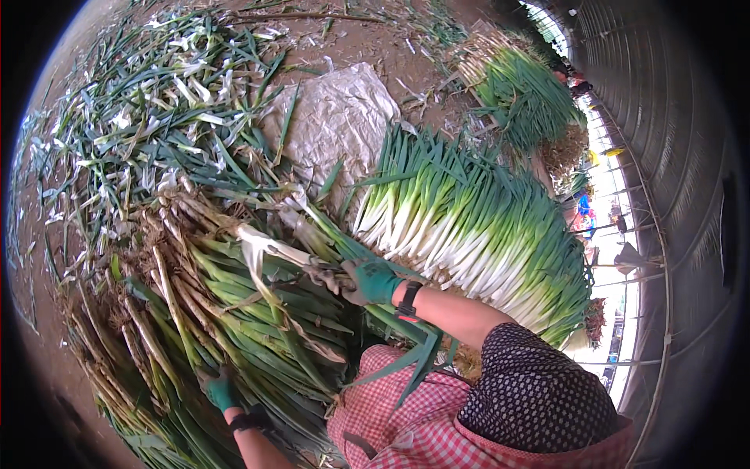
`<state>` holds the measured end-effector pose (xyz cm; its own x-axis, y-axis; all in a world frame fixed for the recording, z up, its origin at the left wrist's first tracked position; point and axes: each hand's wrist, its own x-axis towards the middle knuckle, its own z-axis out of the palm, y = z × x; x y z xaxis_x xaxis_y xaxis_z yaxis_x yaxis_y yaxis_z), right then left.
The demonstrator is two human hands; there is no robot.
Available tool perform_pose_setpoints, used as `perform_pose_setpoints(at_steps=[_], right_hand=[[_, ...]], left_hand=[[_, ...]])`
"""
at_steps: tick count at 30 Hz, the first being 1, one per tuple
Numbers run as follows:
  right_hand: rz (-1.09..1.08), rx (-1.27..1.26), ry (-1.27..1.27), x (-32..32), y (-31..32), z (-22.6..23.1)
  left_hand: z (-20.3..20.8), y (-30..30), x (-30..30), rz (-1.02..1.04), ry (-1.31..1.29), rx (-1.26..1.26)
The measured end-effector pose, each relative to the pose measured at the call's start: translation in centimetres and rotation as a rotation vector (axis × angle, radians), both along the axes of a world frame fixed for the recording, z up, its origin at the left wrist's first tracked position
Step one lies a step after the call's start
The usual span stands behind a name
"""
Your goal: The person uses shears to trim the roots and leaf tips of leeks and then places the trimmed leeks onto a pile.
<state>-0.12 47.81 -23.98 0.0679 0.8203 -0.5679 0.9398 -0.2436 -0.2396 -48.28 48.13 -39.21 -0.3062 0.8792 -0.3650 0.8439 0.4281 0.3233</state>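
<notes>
My right hand (369, 281), in a green and grey glove, is closed around a green onion (269, 245). Its pale stalk points up and to the left, a strip of loose outer leaf hangs from it, and its green leaves droop over my lap. At lower left my left hand (219, 388), gloved alike, rests on a large heap of untrimmed green onions (258, 336) with brown, rooty ends. Its fingers are partly hidden and seem closed around a stalk in the heap. To the right of my right hand lie cleaned green onions (461, 227) in a long row, white ends toward me.
Stripped leaves and peelings (156, 109) cover the soil at upper left. A crumpled pale plastic sheet (340, 117) lies beyond the heap. Another stack of green onions (523, 94) stands at the far right. Along the right runs the greenhouse wall (664, 234) with its metal frame.
</notes>
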Motion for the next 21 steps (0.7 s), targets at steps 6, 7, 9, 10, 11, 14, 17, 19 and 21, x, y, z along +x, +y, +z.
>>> perform_pose_setpoints(at_steps=[6,7,9,10,11,14,17,19,21], right_hand=[[-0.052,-0.083,-0.096,0.4,-3.6,-0.8],[-0.044,-0.119,-0.072,-0.1,-5.0,-1.2],[-0.017,-0.092,0.017,-2.6,-6.0,-0.7],[-0.01,-0.086,0.07,-3.7,-6.5,-1.1],[-0.018,-0.088,0.104,-4.0,-7.6,-1.4],[-0.065,-0.063,0.183,-5.0,-10.6,-2.9],[-0.153,-0.06,0.236,-7.0,-10.4,-3.9],[-0.167,-0.049,0.307,-8.6,-9.3,-4.7],[-0.192,-0.042,0.379,-10.1,-7.9,-5.2]], left_hand=[[-4.8,0.9,0.4,0.167,0.009,-0.224],[-4.4,0.6,1.8,0.094,0.098,-0.254],[-4.6,1.3,-0.6,0.021,0.214,-0.014],[-4.7,2.2,-3.2,-0.026,0.251,0.143],[-4.7,2.9,-3.9,-0.056,0.249,0.195],[-3.1,4.6,-4.3,-0.039,0.051,-0.17],[0.7,4.7,-1.5,-0.028,-0.141,-0.296],[2.0,3.6,-1.2,-0.026,-0.331,-0.239],[3.4,3.0,-1.0,-0.02,-0.614,-0.228]])
